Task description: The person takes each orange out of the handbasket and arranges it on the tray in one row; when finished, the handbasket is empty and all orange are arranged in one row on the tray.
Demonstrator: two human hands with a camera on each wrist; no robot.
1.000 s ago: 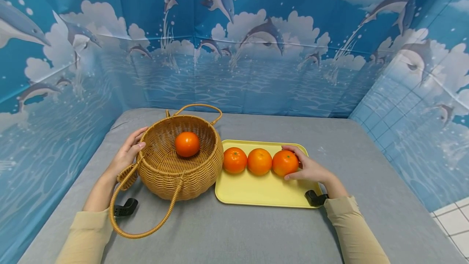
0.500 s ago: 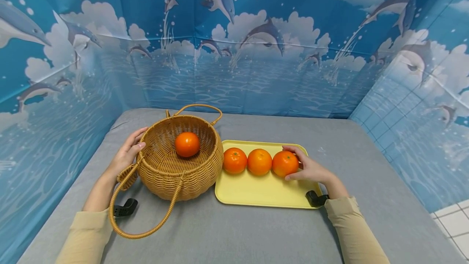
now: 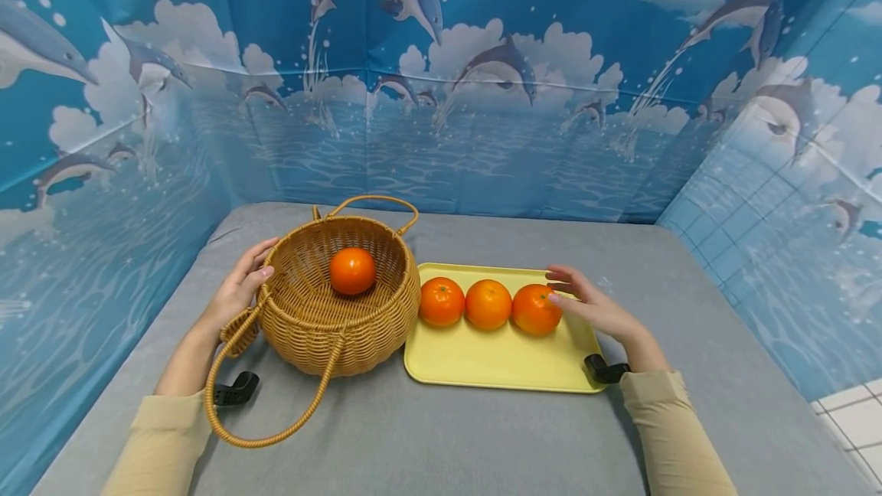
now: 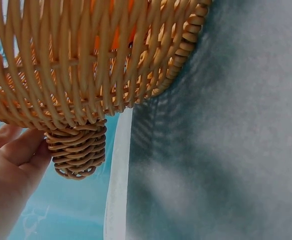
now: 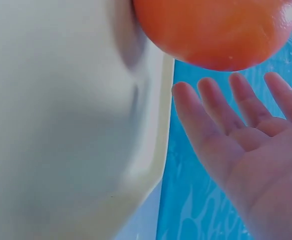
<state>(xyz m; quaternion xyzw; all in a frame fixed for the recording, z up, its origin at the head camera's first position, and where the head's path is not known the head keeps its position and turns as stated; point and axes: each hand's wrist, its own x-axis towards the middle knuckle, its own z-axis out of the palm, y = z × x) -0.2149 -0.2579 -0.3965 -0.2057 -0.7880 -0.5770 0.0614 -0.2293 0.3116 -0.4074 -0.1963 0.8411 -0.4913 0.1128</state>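
Note:
A wicker basket with two looped handles stands on the left, one shiny orange fruit inside it. My left hand holds the basket's left side, thumb at the rim; in the left wrist view its fingers touch the weave beside a small woven stub. Three oranges sit in a row on a yellow tray: a left one, a middle one and a right one. Beside the right orange, my right hand has its fingers extended; the right wrist view shows a gap between fingertips and fruit.
A grey cloth-covered table lies under everything. Blue dolphin-printed curtains enclose the back and sides. The basket's near handle droops onto the front left of the table. The tray's left edge meets the basket's side.
My right hand has let go of the right orange and drawn away to the right, its fingers opening. The oranges, the basket and my left hand look unmoved.

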